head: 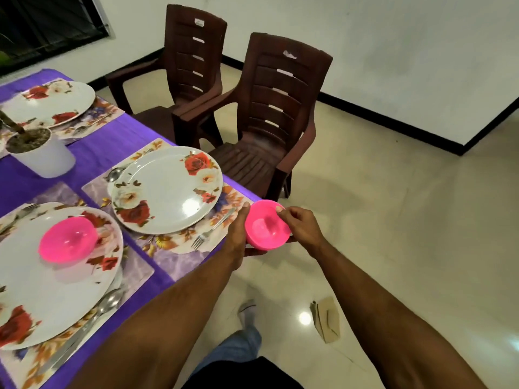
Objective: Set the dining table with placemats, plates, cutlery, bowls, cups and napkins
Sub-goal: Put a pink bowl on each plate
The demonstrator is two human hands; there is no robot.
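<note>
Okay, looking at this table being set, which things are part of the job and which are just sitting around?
Part of the job:
held bowl, in both hands: left hand, right hand
near plate with a bowl on it
middle plate
far plate
fork
placemats

Just lying about:
plant pot
chairs
cardboard scrap

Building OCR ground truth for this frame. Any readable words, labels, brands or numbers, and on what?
No text can be read.
Small white sticker on the top of the far brown plastic chair: too small and blurred to read.
Torn white sticker remnant on the near brown plastic chair: no legible print.
Floral plates, pink bowls, placemats: patterns only, no lettering.
</note>
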